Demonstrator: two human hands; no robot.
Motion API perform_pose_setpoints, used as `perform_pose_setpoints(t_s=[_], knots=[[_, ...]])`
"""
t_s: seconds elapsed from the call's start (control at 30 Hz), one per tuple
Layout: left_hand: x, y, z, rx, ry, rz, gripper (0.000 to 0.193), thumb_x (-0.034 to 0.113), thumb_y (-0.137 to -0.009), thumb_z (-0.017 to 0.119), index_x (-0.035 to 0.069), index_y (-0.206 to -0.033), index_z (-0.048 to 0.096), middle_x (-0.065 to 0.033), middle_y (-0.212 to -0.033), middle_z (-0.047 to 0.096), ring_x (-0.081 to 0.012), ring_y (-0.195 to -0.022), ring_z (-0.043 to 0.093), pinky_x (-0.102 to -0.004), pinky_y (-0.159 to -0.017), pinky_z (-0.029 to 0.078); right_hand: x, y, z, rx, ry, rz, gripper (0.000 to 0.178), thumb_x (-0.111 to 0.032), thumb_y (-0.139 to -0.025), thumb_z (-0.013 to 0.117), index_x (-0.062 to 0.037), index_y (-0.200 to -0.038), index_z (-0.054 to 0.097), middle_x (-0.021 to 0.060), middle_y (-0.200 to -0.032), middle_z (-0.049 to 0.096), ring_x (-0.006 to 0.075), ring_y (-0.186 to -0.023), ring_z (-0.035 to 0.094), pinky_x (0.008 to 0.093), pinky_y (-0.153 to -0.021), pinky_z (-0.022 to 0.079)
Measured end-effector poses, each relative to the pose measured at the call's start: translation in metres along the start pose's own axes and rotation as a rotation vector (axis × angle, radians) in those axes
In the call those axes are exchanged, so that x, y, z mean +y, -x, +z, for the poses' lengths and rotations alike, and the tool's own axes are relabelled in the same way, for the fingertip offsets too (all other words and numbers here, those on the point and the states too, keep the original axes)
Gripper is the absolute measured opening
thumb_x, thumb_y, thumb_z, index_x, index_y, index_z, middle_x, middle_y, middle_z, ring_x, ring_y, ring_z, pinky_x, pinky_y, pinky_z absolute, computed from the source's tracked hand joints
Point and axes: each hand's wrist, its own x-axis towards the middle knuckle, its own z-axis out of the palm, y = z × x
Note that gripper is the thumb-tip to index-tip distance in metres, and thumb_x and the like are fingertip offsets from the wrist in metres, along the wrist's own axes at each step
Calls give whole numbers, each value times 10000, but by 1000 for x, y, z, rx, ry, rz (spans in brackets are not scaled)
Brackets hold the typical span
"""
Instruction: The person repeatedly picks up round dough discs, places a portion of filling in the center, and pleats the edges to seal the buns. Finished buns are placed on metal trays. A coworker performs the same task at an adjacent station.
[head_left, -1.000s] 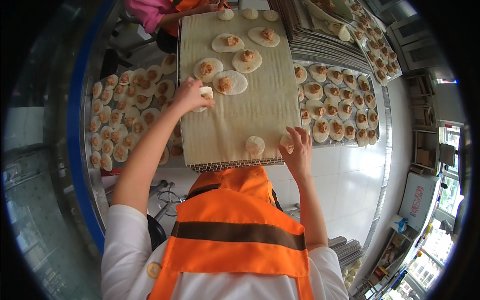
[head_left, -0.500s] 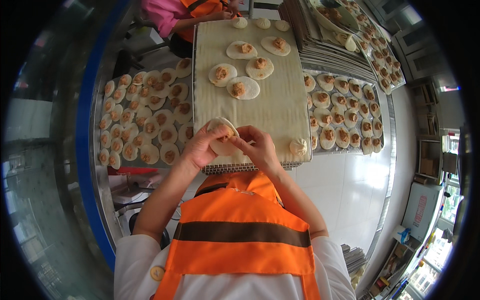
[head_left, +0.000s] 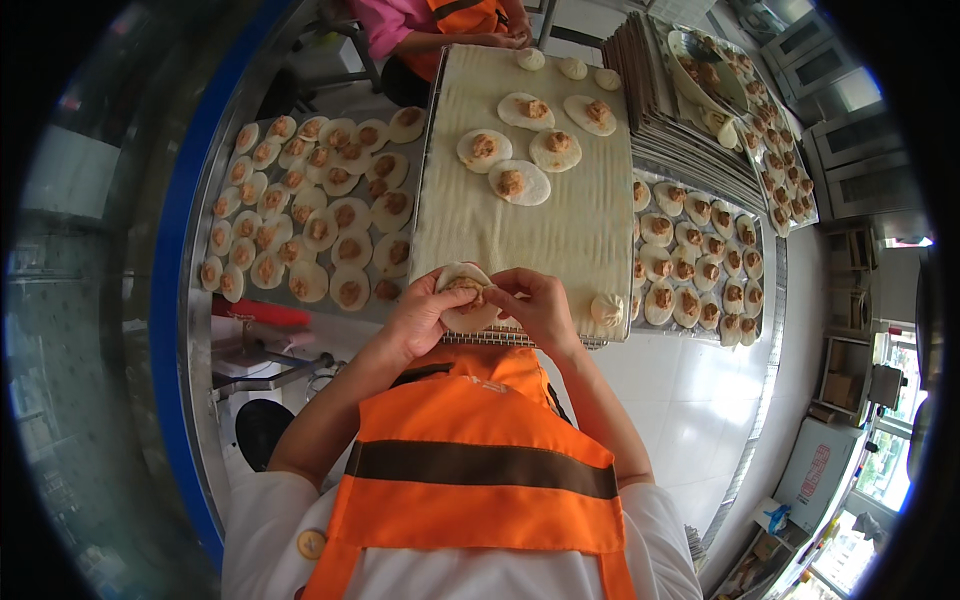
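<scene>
A round dough wrapper (head_left: 468,318) with brown filling lies in my left hand (head_left: 418,312), whose thumb presses on the filling. The fingers of my right hand (head_left: 536,308) pinch the wrapper's right edge, where the dough gathers a little. Both hands are over the near edge of a cloth-covered tray (head_left: 450,225). A pleated bun (head_left: 607,310) sits at that tray's near right corner. Farther up lie several flat wrappers topped with filling, among them a wrapper (head_left: 520,183) nearest my hands.
Trays of filled wrappers flank the cloth, a left tray (head_left: 330,305) and a right tray (head_left: 697,195). Stacked boards (head_left: 665,110) and a filling bowl (head_left: 690,75) stand at the far right. Finished buns (head_left: 572,68) line the far edge, near a person in a pink sleeve (head_left: 385,22).
The view has shifted, so the tray appears farther right. My right fingers still pinch the wrapper's edge, and my left thumb now lies farther over the filling.
</scene>
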Motion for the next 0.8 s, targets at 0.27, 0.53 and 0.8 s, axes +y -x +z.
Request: perform_pose_setpoints(t_s=[0.27, 0.53, 0.8], knots=[[-6, 10, -9, -25, -115, 37, 346, 25, -913, 634, 2, -1254, 579, -79, -1105, 660, -166, -983, 665, -302, -890, 552, -14, 4, 6, 28, 264, -372, 134, -41, -806, 697, -42, -938, 674, 75, -815, 625, 237, -740, 644, 329, -645, 535], [2, 17, -8, -28, -399, 24, 320, 29, -928, 595, -32, -1242, 603, -50, -1017, 673, -94, -909, 640, -253, -836, 523, -26, 1, 10, -83, 518, -530, 158, -71, -780, 704, -70, -931, 656, 60, -854, 623, 255, -813, 645, 352, -667, 544], [10, 14, -10, -160, -691, 76, 424, -54, -856, 589, 5, -1275, 565, -50, -1042, 660, -113, -925, 639, -260, -824, 513, -29, -4, 13, -340, 812, -762, 316, -60, -781, 723, -34, -1082, 634, 87, -894, 609, 301, -859, 637, 372, -697, 542]])
